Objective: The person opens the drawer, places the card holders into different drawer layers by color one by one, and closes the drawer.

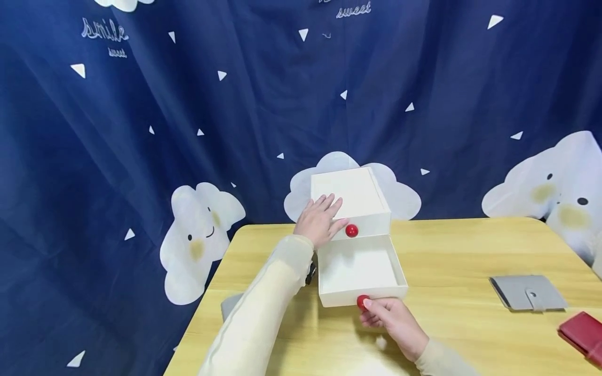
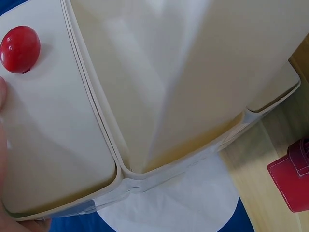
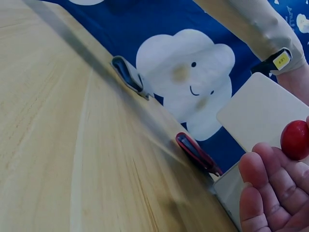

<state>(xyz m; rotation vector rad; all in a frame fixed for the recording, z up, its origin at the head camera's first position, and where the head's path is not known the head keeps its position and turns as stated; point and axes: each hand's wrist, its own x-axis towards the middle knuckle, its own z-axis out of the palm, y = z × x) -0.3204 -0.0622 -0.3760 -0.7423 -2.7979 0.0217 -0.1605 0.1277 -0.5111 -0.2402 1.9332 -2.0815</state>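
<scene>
A white two-drawer box [image 1: 350,193] stands at the table's back edge. Its lower drawer [image 1: 362,266] is pulled far out, and the inside looks bare. With thumb and fingers, my right hand [image 1: 392,321] pinches the round red knob [image 1: 362,302] on that drawer's front. My left hand [image 1: 320,222] rests on the box's front left top edge, fingers straight and spread, thumb beside the upper red knob [image 1: 351,230]. In the left wrist view the upper drawer front [image 2: 58,116] sits flush in the frame. The right wrist view has the lower knob [image 3: 295,140] against my curled fingers.
To the right on the wooden table [image 1: 447,261] lie a grey wallet [image 1: 529,292] and a red wallet [image 1: 583,337]. A grey item [image 1: 230,304] is partly hidden by my left sleeve. Another red wallet [image 3: 197,153] appears left of the box. Behind hangs a blue curtain [image 1: 263,104].
</scene>
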